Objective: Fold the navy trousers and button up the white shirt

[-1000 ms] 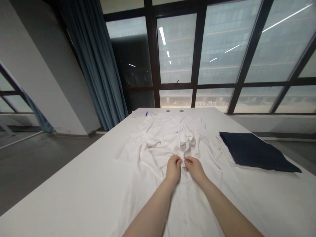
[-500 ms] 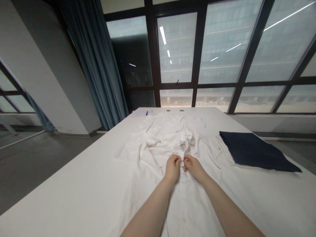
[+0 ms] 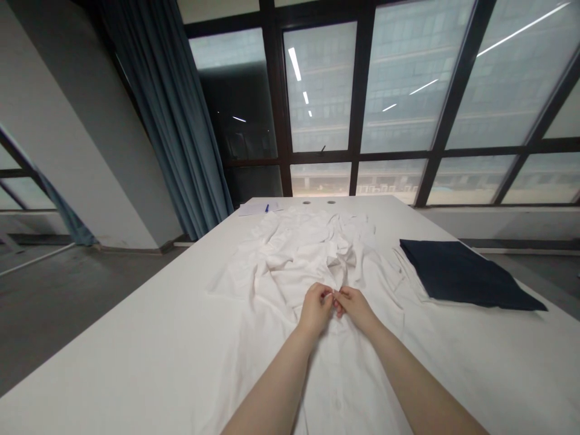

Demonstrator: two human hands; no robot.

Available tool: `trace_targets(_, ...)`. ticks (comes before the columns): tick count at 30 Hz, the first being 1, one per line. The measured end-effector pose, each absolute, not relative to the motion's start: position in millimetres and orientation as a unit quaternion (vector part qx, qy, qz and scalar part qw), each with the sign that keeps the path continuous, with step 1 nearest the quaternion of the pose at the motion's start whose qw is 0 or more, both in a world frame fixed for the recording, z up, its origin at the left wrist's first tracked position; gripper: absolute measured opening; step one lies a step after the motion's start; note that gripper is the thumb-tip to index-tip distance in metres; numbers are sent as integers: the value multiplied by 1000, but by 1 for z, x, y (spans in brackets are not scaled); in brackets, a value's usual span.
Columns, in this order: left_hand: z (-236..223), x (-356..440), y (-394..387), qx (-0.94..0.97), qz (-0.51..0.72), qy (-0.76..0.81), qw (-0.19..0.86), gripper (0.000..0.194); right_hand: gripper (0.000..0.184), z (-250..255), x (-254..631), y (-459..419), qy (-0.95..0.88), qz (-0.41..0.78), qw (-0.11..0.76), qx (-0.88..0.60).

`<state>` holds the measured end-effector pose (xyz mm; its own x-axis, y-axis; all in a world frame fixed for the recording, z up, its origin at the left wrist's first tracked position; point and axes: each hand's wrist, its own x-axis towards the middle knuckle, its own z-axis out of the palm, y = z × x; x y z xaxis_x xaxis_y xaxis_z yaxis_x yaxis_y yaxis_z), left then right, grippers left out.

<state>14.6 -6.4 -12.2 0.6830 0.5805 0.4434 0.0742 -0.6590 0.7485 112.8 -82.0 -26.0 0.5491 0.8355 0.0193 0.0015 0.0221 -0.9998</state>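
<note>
A white shirt (image 3: 281, 275) lies spread and wrinkled along the table, its front placket running down the middle between my arms. My left hand (image 3: 316, 306) pinches the placket edge between thumb and fingers. Right beside it, my right hand (image 3: 354, 306) is closed on the same strip of cloth, its fingertips meeting those of the left. Any button between the fingertips is too small to make out. Above the hands the shirt's fabric stands up in loose folds.
The white table (image 3: 149, 338) stretches away toward the windows. Folded dark navy cloth (image 3: 466, 275) lies on white cloth at the right. Paper (image 3: 249, 209) with a blue pen (image 3: 267, 208) is at the far left end. A blue curtain (image 3: 181, 133) hangs beyond.
My fingertips have drawn closer together and now touch at the placket. The whole view has shifted slightly; the shirt and the navy cloth lie as before.
</note>
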Motion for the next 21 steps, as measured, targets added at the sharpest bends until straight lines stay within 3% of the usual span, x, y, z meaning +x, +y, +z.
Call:
trace_targets(5, -13, 14, -7, 850, 347, 192, 348, 9, 26, -28, 114, -84, -330, 334, 613, -635)
trace_targets(12, -12, 15, -11, 851, 349, 228, 320, 11, 30, -19, 113, -93, -445, 144, 511, -721)
trace_targets(21, -11, 16, -9, 845, 332, 220, 356, 13, 24, -25, 116, -90, -407, 263, 585, -650)
